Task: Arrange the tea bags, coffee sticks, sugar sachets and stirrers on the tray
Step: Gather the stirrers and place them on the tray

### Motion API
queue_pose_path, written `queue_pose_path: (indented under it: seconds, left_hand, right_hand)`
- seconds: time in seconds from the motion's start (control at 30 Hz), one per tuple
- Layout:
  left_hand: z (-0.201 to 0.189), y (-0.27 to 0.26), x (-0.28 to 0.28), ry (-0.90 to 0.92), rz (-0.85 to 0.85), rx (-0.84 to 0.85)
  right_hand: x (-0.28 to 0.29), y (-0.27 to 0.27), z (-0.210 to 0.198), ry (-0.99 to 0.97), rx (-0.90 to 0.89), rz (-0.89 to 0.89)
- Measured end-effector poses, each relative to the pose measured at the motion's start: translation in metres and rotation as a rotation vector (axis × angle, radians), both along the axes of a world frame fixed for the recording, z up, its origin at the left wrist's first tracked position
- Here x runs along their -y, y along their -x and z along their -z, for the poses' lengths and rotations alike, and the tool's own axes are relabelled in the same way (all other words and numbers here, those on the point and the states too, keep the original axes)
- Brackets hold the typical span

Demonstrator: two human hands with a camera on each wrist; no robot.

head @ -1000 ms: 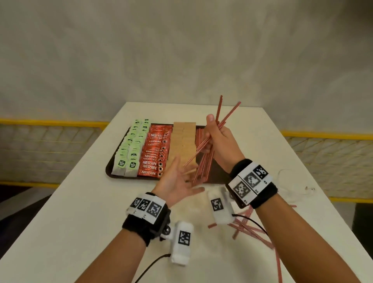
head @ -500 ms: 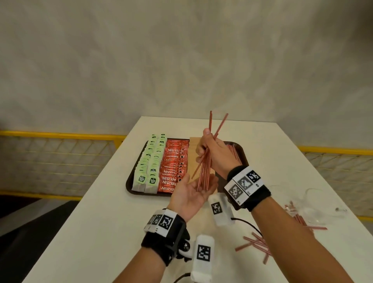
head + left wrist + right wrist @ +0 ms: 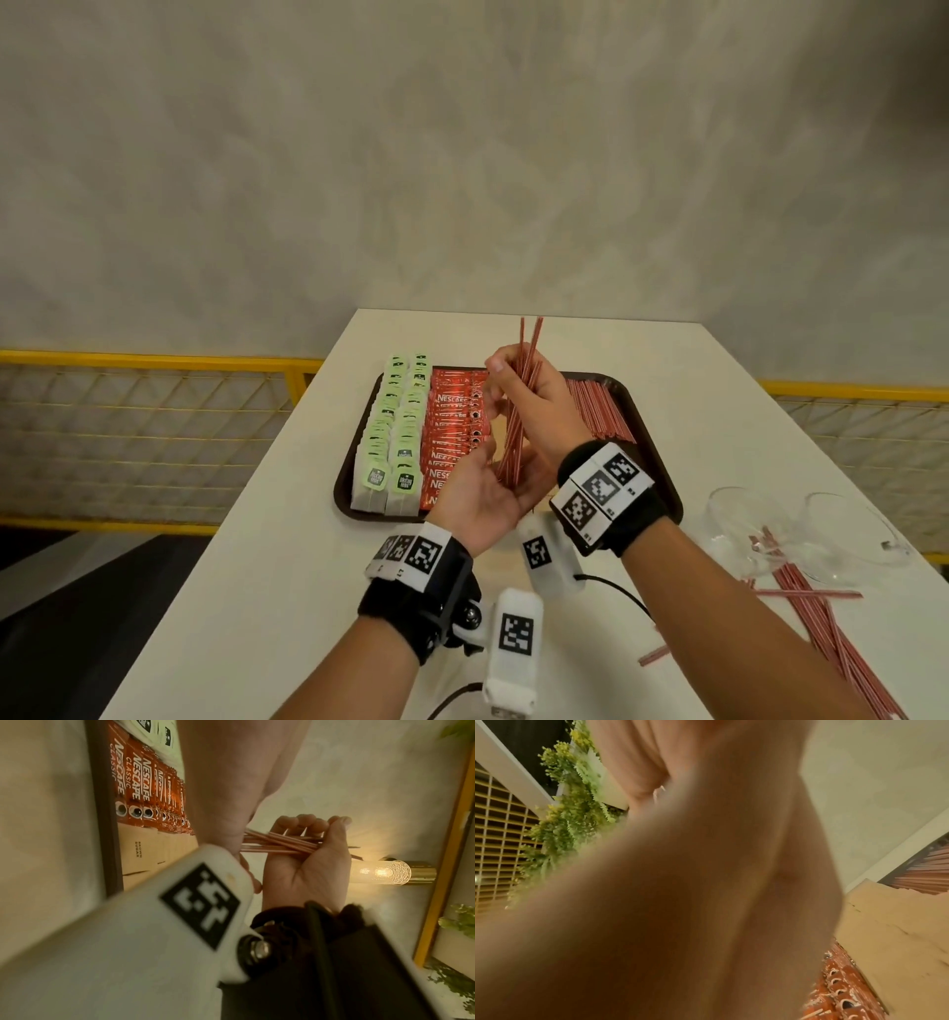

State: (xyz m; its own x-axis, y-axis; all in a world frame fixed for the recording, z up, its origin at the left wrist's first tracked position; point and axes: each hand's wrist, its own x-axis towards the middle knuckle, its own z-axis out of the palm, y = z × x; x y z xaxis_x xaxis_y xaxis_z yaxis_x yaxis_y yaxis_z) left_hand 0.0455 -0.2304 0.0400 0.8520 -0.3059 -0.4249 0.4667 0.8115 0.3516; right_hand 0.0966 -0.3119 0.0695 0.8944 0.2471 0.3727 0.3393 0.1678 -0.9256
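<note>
The right hand [image 3: 534,406] is curled round a bundle of stirrers [image 3: 518,411], held near upright above the tray [image 3: 662,462]. The left hand [image 3: 482,493] lies palm-up with fingers relaxed beneath the bundle's lower ends, which appear to rest on or just over the palm; actual contact cannot be confirmed. The hands are close together, over the near middle of the tray.

Risks, as judged:
- The bundle is uneven; two stirrers stand above the rest. A slack grip while squaring the ends could let some slide out onto the rows below.
- Stray stirrers dropped on the coffee sticks [image 3: 454,426] or sugar sachets [image 3: 144,852] would disturb rows already in order.
- The stirrer row [image 3: 598,411] at the tray's right is reached past the sachets; a low wrist or its camera unit could catch them.

Tea bags [image 3: 393,437] fill the left of the tray, then coffee sticks, then sachets, mostly hidden behind the hands in the head view.

Surroundings: loose stirrers [image 3: 821,616] lie on the table [image 3: 257,591] to the right, near an overturned clear dish [image 3: 801,534], partly over some of them. Those appear still to be gathered. A cable [image 3: 621,591] trails near the right wrist. The right wrist view is blocked by blurred skin.
</note>
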Motion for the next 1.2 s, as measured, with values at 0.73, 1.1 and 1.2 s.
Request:
queue_pose_path:
  seconds: [0.73, 1.1, 1.2]
  left_hand:
    - [0.006, -0.023, 0.003, -0.093, -0.014, 0.098]
    - [0.021, -0.033, 0.027, -0.673, 0.266, 0.202]
    - [0.028, -0.034, 0.036, -1.167, 0.470, 0.485]
  right_hand:
    - [0.002, 0.002, 0.026, 0.188, -0.096, 0.017]
    - [0.093, -0.096, 0.021, 0.611, -0.669, 0.377]
    - [0.108, -0.110, 0.009, 0.979, -0.572, 0.448]
